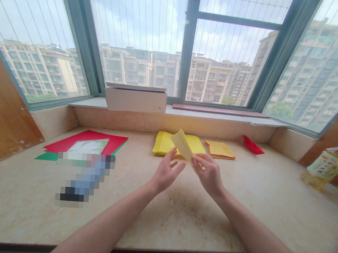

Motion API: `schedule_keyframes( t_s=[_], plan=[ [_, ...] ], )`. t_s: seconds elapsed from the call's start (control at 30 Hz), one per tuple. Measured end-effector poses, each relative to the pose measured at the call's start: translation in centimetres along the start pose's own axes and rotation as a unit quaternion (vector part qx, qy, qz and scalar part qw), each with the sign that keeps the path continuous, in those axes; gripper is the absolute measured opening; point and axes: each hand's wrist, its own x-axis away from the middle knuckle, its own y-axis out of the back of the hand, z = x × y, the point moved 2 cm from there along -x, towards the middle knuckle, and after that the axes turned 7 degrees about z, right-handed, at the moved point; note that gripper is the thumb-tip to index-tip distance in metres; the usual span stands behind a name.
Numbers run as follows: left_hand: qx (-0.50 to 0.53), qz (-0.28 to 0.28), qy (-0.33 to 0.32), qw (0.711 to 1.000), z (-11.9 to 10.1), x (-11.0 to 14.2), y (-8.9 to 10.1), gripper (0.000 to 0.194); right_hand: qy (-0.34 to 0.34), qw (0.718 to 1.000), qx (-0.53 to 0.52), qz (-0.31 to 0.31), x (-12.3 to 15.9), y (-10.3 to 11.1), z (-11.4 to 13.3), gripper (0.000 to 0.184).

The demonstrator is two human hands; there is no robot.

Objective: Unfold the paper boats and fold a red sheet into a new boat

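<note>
A folded pale yellow sheet of paper (184,145) is held up above the counter, tilted, in my right hand (209,173), whose fingers pinch its lower right edge. Just left of the paper, my left hand (168,171) has its fingers and thumb apart and holds nothing. Behind the folded paper lies a stack of bright yellow paper (163,143), partly hidden by it. To the right of that sits a smaller pile of orange-yellow paper (222,150) with red at its lower edge. Farther right is a red folded paper boat (253,145).
Red sheets (81,137) and green paper (47,156) lie at the left under a clear packet (88,146); a pixelated patch covers something nearer. A bottle of yellow liquid (326,166) stands far right. A white box (136,100) rests on the window ledge (216,116).
</note>
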Motion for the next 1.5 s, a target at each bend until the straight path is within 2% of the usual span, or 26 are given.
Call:
schedule_keyframes(
  t_s=[0.1,0.23,0.33,0.5,0.63,0.77,0.93,1.03,1.1,1.3,1.5],
  plan=[
    [0.055,0.072,0.001,0.996,-0.3,0.5,-1.0,0.048,0.041,0.998,-0.016,0.037,0.4,-1.0,0.6,0.025],
    [0.085,0.079,0.005,0.993,-0.3,0.5,-1.1,0.040,0.045,0.997,-0.053,0.042,0.7,-1.9,0.9,0.025],
    [0.078,0.082,-0.007,0.994,-0.3,0.4,-0.9,0.043,0.060,0.995,-0.067,0.048,0.8,-1.9,0.9,0.025],
    [0.069,0.104,-0.037,0.992,-0.7,0.5,-0.9,0.046,0.073,0.995,-0.051,0.043,0.9,-1.8,1.1,0.037],
    [0.078,0.123,-0.045,0.988,-1.0,0.8,-1.1,0.046,0.111,0.992,-0.028,0.053,0.9,-1.9,1.4,0.037],
    [0.137,0.112,-0.007,0.984,-1.0,1.0,-1.6,0.045,0.152,0.985,0.037,0.072,0.9,-1.7,2.0,0.040],
    [0.270,0.057,0.041,0.960,-1.0,0.8,-1.4,0.029,0.198,0.968,0.114,0.105,0.9,-1.6,3.0,0.052],
    [0.313,0.027,0.036,0.949,-1.1,0.4,-0.8,0.017,0.218,0.960,0.130,0.116,0.9,-1.6,3.3,0.063],
    [0.326,0.022,0.026,0.945,-1.3,0.3,-0.5,0.018,0.222,0.959,0.131,0.116,0.9,-1.6,3.3,0.066],
    [0.337,0.055,0.009,0.940,-1.7,0.3,-0.5,0.033,0.216,0.963,0.125,0.104,1.0,-1.5,2.8,0.066],
    [0.331,0.107,0.010,0.937,-2.0,0.6,-0.7,0.036,0.209,0.970,0.101,0.066,1.1,-1.5,2.3,0.067]
  ],
)
